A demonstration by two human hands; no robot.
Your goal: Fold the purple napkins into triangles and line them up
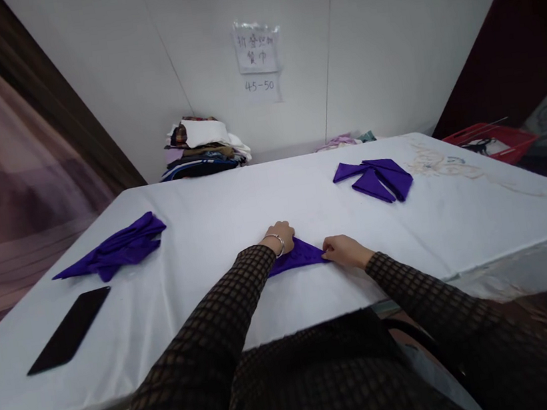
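Note:
A purple cloth napkin (305, 254), folded into a triangle, lies on the white-covered table in front of me. At its upper edge is my left hand (282, 234), fingers curled down and closed on the cloth; my wrist and forearm hide part of the napkin's left side. My right hand (344, 251) pinches the right-hand corner between thumb and fingers. Farther back on the right lies a second purple napkin (381, 179), folded into a shape with several pointed flaps. A third purple napkin (118, 247) lies loosely bunched on the left.
A flat black rectangular object (69, 329) lies at the table's left front. Folded cloths (205, 148) are stacked beyond the back edge. A red basket (510, 141) stands past the right edge. Paper signs (257, 49) hang on the wall. The white tablecloth (233, 203) drapes over the front edge.

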